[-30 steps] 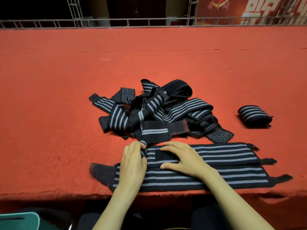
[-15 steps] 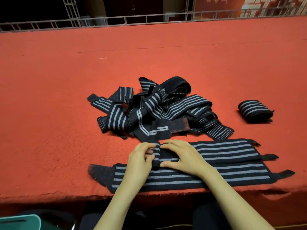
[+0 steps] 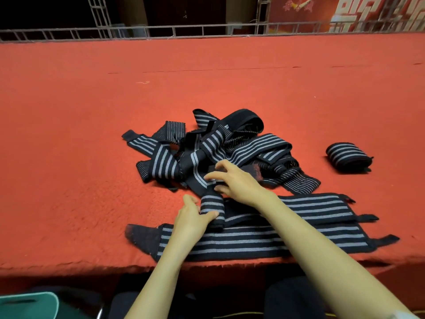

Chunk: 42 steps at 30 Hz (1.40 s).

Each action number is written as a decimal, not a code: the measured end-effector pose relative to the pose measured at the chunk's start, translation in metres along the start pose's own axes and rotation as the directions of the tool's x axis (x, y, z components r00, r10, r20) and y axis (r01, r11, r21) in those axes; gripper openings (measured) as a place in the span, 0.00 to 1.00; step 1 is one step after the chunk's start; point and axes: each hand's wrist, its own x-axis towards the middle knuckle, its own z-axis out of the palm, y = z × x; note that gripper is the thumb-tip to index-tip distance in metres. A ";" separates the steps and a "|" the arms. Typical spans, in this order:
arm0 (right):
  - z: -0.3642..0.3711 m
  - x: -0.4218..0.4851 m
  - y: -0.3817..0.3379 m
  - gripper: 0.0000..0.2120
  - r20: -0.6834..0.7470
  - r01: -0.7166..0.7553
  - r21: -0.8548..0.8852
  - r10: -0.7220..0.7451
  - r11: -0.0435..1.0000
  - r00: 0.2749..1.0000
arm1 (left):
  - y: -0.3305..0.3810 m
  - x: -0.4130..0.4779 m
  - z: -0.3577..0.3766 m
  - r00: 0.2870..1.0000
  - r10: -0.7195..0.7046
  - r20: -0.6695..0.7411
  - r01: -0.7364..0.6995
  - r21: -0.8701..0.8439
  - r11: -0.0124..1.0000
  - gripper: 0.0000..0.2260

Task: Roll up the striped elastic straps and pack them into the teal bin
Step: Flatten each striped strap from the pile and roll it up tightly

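Observation:
A tangled pile of black straps with grey stripes lies mid-table on the red cloth. Two straps lie flat side by side near the front edge, the far strap and the near strap. The far strap's left end is wound into a small roll. My left hand grips that roll, thumb on its front. My right hand hovers just beyond the roll with fingers spread and loosely curled, holding nothing. One finished roll sits apart at the right. A corner of the teal bin shows bottom left, below the table.
The red-covered table stretches far back to a metal rail. Its front edge runs just below the near strap. Dark clothing on my lap fills the space under the table edge.
The far strap's left end has been wound into a thicker roll. My right hand has lifted off the flat strap and moved up toward the pile. My left hand stays on the roll.

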 end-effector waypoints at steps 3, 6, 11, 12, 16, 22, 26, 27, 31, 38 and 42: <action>-0.002 0.028 0.003 0.10 -0.060 -0.019 -0.011 0.018 1.000 0.998 | 0.002 0.003 -0.001 1.000 0.002 0.026 -0.001 -0.017 1.000 0.22; -0.006 0.050 0.004 0.09 -0.304 -0.158 0.111 0.185 0.981 0.935 | 0.000 0.004 -0.001 0.999 0.024 0.035 -0.021 -0.090 0.996 0.22; 0.027 0.052 -0.005 0.11 -0.035 -0.165 0.040 0.167 0.985 0.985 | -0.020 0.007 -0.014 0.996 -0.051 -0.067 0.038 -0.189 0.981 0.21; 0.030 0.048 -0.005 0.14 0.014 -0.171 0.055 0.171 0.984 0.985 | -0.025 0.008 -0.019 0.992 -0.071 -0.105 0.050 -0.193 0.980 0.20; 0.007 0.019 -0.007 0.23 0.036 -0.158 0.260 0.154 0.952 0.987 | -0.037 0.009 -0.027 0.980 -0.071 -0.187 0.039 -0.168 0.985 0.18; 0.010 -0.044 -0.011 0.23 0.199 -0.027 0.254 -0.025 0.967 0.980 | -0.031 0.004 -0.015 0.952 0.075 -0.297 -0.098 -0.066 0.993 0.17; 0.022 -0.060 -0.005 0.27 0.171 -0.044 0.253 0.000 0.966 0.985 | -0.026 0.001 -0.009 0.926 0.137 -0.353 -0.157 -0.030 0.987 0.17; 0.023 -0.061 -0.006 0.27 0.163 -0.043 0.247 0.002 0.968 0.987 | -0.023 0.000 -0.008 0.917 0.157 -0.366 -0.172 -0.010 0.985 0.17; 0.026 -0.062 -0.007 0.25 0.134 -0.047 0.258 0.012 0.965 0.991 | -0.017 -0.003 0.004 0.864 0.306 -0.401 -0.252 0.181 0.951 0.16; 0.017 -0.068 0.005 0.34 0.167 -0.132 0.359 0.076 0.924 0.983 | -0.009 -0.003 0.010 0.848 0.508 -0.151 -0.495 0.120 0.861 0.08; 0.003 -0.077 0.022 0.33 0.211 -0.156 0.320 0.090 0.935 0.973 | -0.008 -0.006 0.005 0.896 0.444 0.004 -0.441 -0.106 0.891 0.10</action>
